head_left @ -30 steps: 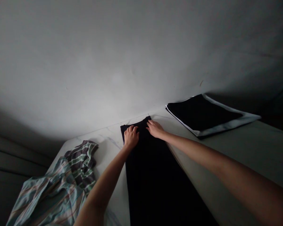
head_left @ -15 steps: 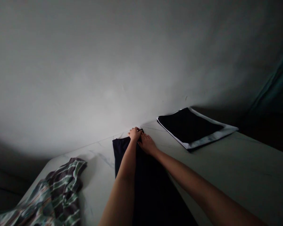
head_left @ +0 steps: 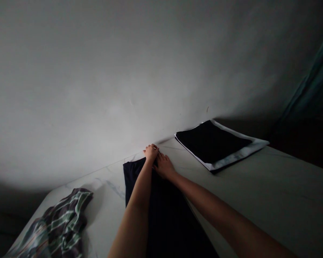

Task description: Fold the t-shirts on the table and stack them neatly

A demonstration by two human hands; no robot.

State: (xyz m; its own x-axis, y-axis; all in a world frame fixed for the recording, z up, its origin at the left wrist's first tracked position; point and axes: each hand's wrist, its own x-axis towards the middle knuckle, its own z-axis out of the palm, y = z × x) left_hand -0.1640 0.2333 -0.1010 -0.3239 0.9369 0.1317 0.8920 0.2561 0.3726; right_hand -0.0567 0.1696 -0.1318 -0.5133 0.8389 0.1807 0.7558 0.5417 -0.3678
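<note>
While the right hand [head_left: 164,167] lies palm down on the dark garment [head_left: 169,218], its fingers a little apart and pointing toward the wall [head_left: 118,79], the left hand [head_left: 150,152] is bent over the garment's far edge, close to the far right corner. The left fingers are curled downward, but whether they pinch the cloth or only press on it I cannot tell. The two hands sit just beside each other, the left one slightly farther off. The garment is stretched out on the white marbled table [head_left: 258,200], running from the near side to the far edge by the wall, with its far left corner lying uncovered to the left of the left forearm. To the left, well apart from it, a crumpled plaid cloth [head_left: 67,218] lies against a striped cloth [head_left: 36,238] that is cut off at the near side. Far right, near the wall, a black folded cloth [head_left: 211,141] rests on a white one [head_left: 231,163], and teal fabric [head_left: 309,86] hangs beyond the table.
</note>
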